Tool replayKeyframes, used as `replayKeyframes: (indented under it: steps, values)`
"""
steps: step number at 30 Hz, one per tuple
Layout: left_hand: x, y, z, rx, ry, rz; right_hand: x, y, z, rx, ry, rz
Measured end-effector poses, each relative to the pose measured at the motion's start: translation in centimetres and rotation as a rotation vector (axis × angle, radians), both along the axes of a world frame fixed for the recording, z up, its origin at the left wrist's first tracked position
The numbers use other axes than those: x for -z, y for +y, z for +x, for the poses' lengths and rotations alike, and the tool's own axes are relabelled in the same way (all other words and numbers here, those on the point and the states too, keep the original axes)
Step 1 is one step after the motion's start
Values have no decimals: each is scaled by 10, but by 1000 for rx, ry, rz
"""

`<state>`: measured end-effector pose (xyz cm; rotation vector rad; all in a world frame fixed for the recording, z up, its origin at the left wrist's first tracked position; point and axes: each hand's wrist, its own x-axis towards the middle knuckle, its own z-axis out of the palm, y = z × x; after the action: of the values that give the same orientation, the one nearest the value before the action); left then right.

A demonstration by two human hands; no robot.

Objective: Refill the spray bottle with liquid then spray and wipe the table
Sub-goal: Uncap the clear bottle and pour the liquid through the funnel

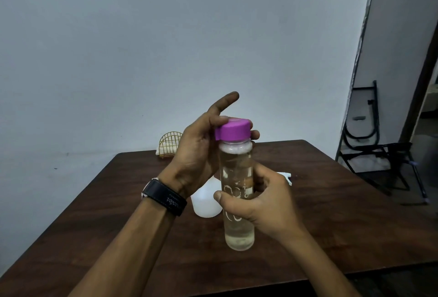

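Observation:
A tall clear bottle [237, 225] nearly full of pale yellowish liquid is held upright above the brown table [106, 213]. My right hand [263, 204] is wrapped around its middle. My left hand [199, 149] grips its purple cap [233, 129] with thumb and fingers, the index finger sticking up. Behind the bottle stands the white spray bottle [205, 202], largely hidden by my hands; a white part of it [285, 175] shows to the right of my right hand.
A gold wire holder [169, 143] with a pale cloth in it sits at the table's far edge by the wall. A black folding frame [379, 154] stands on the floor to the right of the table.

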<state>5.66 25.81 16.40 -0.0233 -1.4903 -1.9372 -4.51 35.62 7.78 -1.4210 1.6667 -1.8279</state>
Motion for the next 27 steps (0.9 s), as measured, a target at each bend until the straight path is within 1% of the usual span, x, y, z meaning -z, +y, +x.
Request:
replayKeyframes:
  steps: [5, 7, 11, 15, 20, 23, 27]
  values:
    - [-1, 0, 0, -67, -44, -41, 1, 1, 1, -12, 30, 10]
    - [-2, -1, 1, -58, -41, -43, 1, 1, 2, -21, 19, 6]
    - [-3, -2, 4, -41, -43, -112, 0, 1, 3, -31, 0, 11]
    - [-1, -2, 4, -81, -63, -122, -1, 1, 3, -27, 22, 10]
    - [1, 2, 1, -152, -106, -211, 0, 1, 5, -10, 49, 14]
    - [-1, 2, 2, -64, -82, -190, 0, 1, 4, -17, 30, 12]
    - [0, -5, 9, 111, -19, -95, -1, 1, 2, -7, 25, 7]
